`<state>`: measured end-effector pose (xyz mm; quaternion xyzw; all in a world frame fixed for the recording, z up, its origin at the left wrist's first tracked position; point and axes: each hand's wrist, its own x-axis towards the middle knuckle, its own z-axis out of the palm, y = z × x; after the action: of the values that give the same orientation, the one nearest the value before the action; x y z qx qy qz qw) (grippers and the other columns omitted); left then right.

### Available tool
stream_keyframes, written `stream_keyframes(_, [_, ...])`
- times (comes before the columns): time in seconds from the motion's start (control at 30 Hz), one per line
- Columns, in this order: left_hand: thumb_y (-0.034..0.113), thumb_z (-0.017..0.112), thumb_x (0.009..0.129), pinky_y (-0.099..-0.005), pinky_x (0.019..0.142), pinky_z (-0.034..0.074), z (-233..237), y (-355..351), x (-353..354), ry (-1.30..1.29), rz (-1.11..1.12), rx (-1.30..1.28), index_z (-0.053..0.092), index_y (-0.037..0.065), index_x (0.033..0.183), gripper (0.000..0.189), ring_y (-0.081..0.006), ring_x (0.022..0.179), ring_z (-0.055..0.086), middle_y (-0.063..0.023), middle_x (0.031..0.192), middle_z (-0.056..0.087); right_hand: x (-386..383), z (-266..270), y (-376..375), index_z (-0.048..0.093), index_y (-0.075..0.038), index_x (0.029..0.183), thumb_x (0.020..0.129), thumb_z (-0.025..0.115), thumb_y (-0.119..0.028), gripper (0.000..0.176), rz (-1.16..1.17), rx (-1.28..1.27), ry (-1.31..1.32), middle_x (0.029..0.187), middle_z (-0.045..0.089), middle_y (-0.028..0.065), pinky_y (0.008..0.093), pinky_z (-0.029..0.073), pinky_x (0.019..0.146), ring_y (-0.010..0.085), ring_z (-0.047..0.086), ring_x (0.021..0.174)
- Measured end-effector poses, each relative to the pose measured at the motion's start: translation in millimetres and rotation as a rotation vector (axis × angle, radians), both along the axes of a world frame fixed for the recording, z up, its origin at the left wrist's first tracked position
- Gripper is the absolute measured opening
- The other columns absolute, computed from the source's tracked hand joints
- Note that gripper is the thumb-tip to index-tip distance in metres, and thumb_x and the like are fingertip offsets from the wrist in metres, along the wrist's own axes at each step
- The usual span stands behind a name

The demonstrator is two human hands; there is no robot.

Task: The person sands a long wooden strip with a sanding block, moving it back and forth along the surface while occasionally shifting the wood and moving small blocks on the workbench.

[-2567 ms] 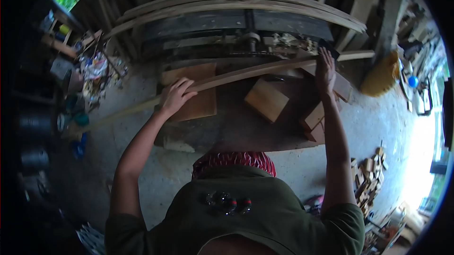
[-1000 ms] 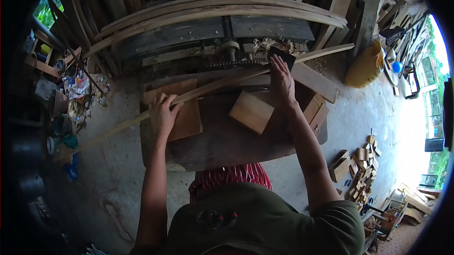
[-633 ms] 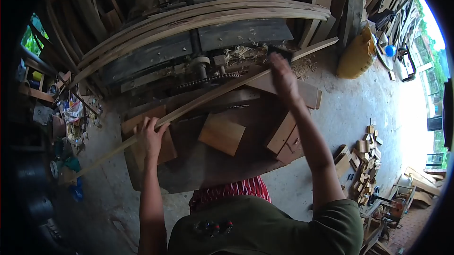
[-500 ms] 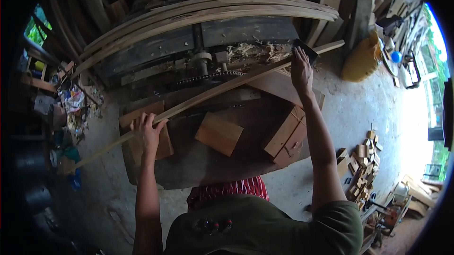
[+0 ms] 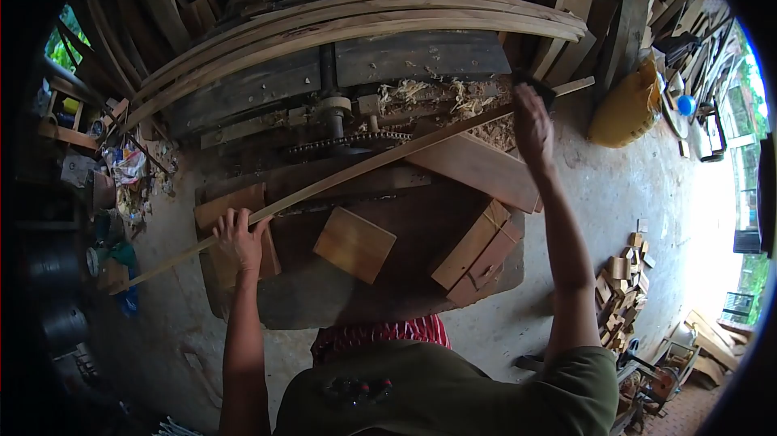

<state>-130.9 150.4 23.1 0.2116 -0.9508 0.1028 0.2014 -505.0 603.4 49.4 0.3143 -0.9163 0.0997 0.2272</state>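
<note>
A long, thin wooden strip (image 5: 356,169) runs diagonally across the bench, its near end low on the left and its far end up on the right. My left hand (image 5: 239,238) is closed around the strip above a flat board (image 5: 231,213) at the bench's left side. Near the far end, my right hand (image 5: 534,129) presses a dark flat sheet (image 5: 537,90), perhaps sandpaper, against the strip. Its fingers lie over the sheet and the thumb is hidden. A rectangular wood block (image 5: 354,245) lies between my arms, and a stack of wood pieces (image 5: 477,254) sits to its right.
Several curved strips (image 5: 364,27) rest across a machine (image 5: 421,56) with a chain and wood shavings (image 5: 469,100). A wide board (image 5: 473,167) lies under the strip. Beyond the bench (image 5: 348,306) stand a yellow sack (image 5: 623,108) and a pile of offcuts (image 5: 623,286) on the floor.
My right hand has slid outward along the strip toward its far end, taking the dark sheet with it. My left hand keeps its hold in nearly the same place. The view has shifted slightly.
</note>
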Motion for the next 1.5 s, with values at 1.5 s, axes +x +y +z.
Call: stream_keyframes(1.5, [0.057,0.076,0.065,-0.0402,0.075,0.036,-8,-6,4,0.095,-0.015,0.029,0.067,0.016,0.089,0.048,-0.0239,0.086,0.054,-0.0018,0.089,0.056,-101,1,76,0.062,-0.008,0.123,0.099,0.038,-0.018,0.036,-0.136,-0.078,-0.385,0.127,0.061,0.0114,0.0361,0.045,0.097,0.0267,0.059,0.113])
